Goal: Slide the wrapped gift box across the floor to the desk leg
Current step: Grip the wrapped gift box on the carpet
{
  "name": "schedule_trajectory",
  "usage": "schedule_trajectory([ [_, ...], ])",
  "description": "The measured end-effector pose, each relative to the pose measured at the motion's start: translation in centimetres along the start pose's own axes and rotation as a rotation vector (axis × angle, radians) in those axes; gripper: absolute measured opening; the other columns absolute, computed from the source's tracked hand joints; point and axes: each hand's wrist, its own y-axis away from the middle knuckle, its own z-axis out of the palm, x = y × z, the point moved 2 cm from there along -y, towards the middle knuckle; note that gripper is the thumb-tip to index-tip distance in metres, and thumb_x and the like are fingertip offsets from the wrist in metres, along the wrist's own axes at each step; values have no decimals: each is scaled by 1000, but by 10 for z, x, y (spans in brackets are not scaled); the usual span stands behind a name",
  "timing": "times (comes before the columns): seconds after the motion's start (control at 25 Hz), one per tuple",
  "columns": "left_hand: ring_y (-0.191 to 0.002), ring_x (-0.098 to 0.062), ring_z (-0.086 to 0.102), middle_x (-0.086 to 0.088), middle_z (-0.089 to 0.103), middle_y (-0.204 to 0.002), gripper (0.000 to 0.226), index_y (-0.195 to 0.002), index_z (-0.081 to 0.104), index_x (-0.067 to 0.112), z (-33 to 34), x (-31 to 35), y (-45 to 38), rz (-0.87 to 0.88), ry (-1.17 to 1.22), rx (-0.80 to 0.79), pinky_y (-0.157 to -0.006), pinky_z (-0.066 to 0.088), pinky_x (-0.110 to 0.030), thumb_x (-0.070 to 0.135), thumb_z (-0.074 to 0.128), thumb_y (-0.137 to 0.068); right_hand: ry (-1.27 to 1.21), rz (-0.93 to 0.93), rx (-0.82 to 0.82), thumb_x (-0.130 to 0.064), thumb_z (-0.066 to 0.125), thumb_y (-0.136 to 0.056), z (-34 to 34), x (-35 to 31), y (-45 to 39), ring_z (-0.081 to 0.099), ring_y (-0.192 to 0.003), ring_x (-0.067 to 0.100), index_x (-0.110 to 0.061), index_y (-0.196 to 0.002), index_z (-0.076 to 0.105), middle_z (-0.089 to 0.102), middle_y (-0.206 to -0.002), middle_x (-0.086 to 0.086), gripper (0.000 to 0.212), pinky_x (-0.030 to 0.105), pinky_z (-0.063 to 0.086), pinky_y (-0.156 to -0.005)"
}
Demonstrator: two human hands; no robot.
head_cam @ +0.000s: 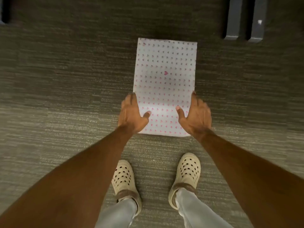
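The wrapped gift box (166,76) lies flat on the grey carpet, white paper dotted with small pink hearts, its long side pointing away from me. My left hand (131,113) clasps its near left edge, thumb on top. My right hand (195,115) clasps the near right edge the same way. The dark desk leg (243,20) stands at the far right, a short gap beyond the box's far right corner.
My two feet in cream perforated clogs (187,173) stand just behind the box. Another dark leg or base (5,12) shows at the far left corner. Striped carpet (65,79) spreads left and right of the box.
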Motion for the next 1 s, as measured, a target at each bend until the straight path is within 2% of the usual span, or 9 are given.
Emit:
schedule_trajectory([
  [0.16,-123,-35,53,-16,55,-137,52,-137,51,8,13,-18,-33,-151,222,26,-105,43,-41,23,63,-89,-236,94,-29,-42,60,-101,18,14,-23,62,-131,40,-12,-153,45,61,-146,16,62,49,52,-110],
  [0.32,-109,-34,63,-15,69,-121,36,-127,62,10,15,-28,-53,-241,313,108,-96,47,-32,7,51,-93,-463,227,-5,-32,63,-102,22,24,-49,67,-123,44,-8,-139,62,69,-136,18,45,52,56,-107],
  [0.44,-100,-23,62,-10,70,-116,28,-121,66,11,17,-34,-68,-300,347,123,-97,45,-29,9,56,-94,-591,312,-20,-27,66,-101,25,34,-63,70,-121,38,-10,-134,67,73,-133,13,38,51,57,-106],
  [0.52,-91,-17,56,-5,69,-107,21,-112,68,13,21,-37,-75,-359,377,130,-91,45,-25,13,61,-92,-623,326,-22,-23,69,-99,27,38,-68,73,-117,33,-10,-130,70,75,-128,12,33,47,60,-102],
  [0.64,-90,-21,60,1,65,-95,7,-95,66,23,23,-37,-79,-440,445,130,-82,48,-25,18,66,-89,-653,338,-2,-22,73,-96,26,44,-73,76,-110,28,-11,-126,73,78,-124,9,31,41,62,-97],
  [0.84,-88,-24,63,-1,67,-93,12,-83,61,29,3,-15,-76,-443,506,139,-74,52,-30,21,69,-87,-764,357,7,-22,76,-94,5,51,-79,75,-94,20,-14,-116,75,79,-117,4,24,36,63,-87],
  [0.92,-89,-27,65,-5,69,-96,9,-85,63,27,-11,-3,-74,-442,535,135,-74,55,-32,21,70,-86,-778,373,1,-23,75,-94,-12,50,-80,71,-87,16,-23,-102,75,78,-113,3,8,36,62,-87],
  [0.96,-90,-27,65,-6,70,-97,8,-86,64,26,-19,3,-73,-440,537,138,-74,55,-31,22,70,-85,-781,378,-1,-24,75,-95,-21,49,-80,71,-85,15,-29,-92,72,78,-110,2,7,36,62,-87],
  [1.0,-89,-26,65,-6,70,-97,8,-85,64,27,-26,8,-74,-438,538,146,-72,54,-29,22,71,-85,-789,376,-3,-24,75,-95,-28,49,-81,70,-83,15,-32,-84,67,77,-105,0,16,34,62,-83],
])
